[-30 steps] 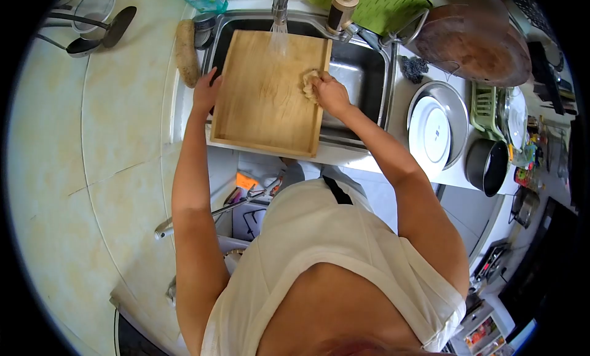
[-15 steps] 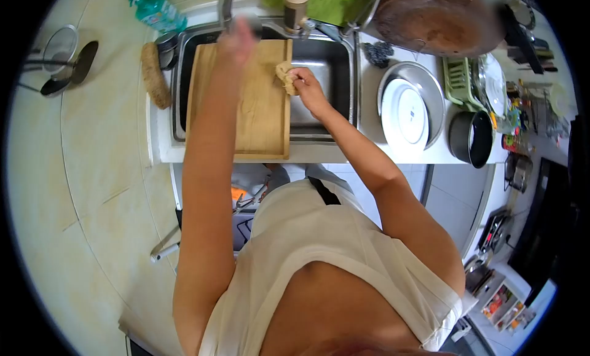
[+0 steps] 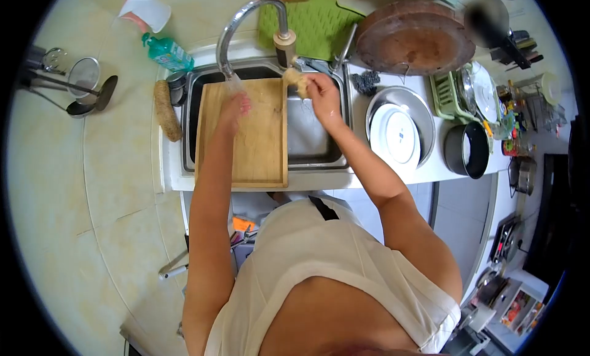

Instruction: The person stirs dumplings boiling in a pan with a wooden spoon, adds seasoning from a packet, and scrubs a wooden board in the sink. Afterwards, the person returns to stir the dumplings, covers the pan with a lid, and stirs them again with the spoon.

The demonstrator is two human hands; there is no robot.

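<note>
A wooden board (image 3: 261,135) with a raised rim lies across the left part of the double sink (image 3: 313,135). My left hand (image 3: 233,110) is over the board's upper left, in the water just under the spout of the curved faucet (image 3: 228,33); motion and water smear its fingers. Pinched in my right hand (image 3: 324,98) is a crumpled tan cloth (image 3: 296,82), held above the sink's back edge, to the right of the board and near the faucet base (image 3: 284,46).
Left of the sink are a brown root vegetable (image 3: 166,111), a green soap bottle (image 3: 169,54) and ladles (image 3: 106,93). On the right stand a steel bowl (image 3: 424,122) with a white plate (image 3: 394,135), a dark pot (image 3: 466,150) and a round wooden block (image 3: 415,39).
My left hand has left the board's left edge and moved up under the faucet. My right hand has lifted the cloth off the board toward the faucet base. The view has shifted.
</note>
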